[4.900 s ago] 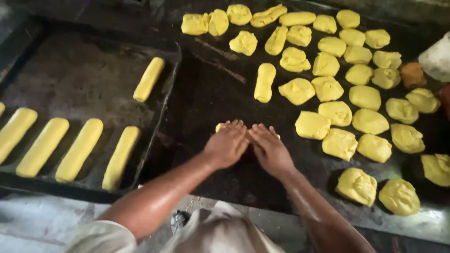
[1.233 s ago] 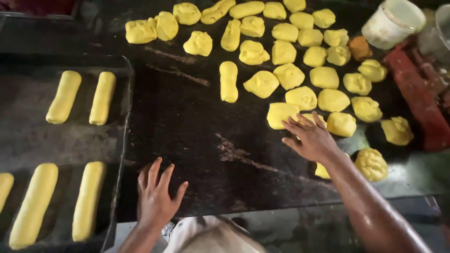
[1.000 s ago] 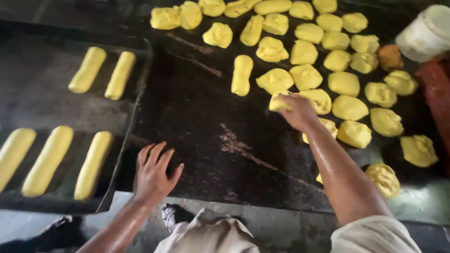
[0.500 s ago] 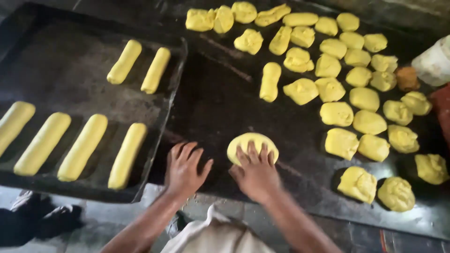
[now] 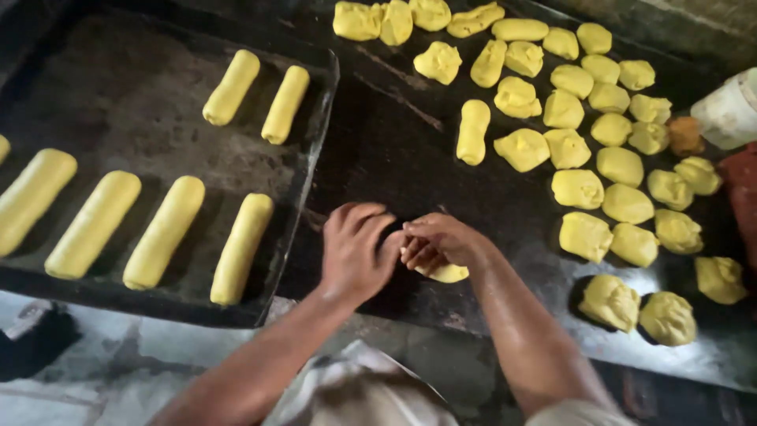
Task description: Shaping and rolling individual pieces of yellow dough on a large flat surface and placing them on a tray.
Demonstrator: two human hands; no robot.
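A dark table (image 5: 410, 166) fills most of the frame. Its near edge runs along the bottom, from the middle out to the lower right. A black tray (image 5: 315, 150) is set on the left side, and its raised right edge stands just left of the hands. Six yellow rolls (image 5: 165, 230) are laid in the tray, four in a low row and two higher up; a bit of a seventh shows at the far left edge. Bare tray floor is seen at the upper left.

Between the tray edge and the yellow lumps (image 5: 583, 189) on the right, a strip of bare table is left open. It runs from the hands up toward the top middle. One loose roll (image 5: 473, 131) lies at the right side of this strip. A white tub (image 5: 729, 110) is cut off by the right edge.

The dough piece (image 5: 446, 273) is found low in the middle, close to the near table edge. It is mostly hidden. The left hand (image 5: 355, 248) is bent over it, with fingers curled and touching the right hand. The right hand (image 5: 441, 241) is curled too, and its fingers are pressed on the dough. Both hands are closed around the dough together.
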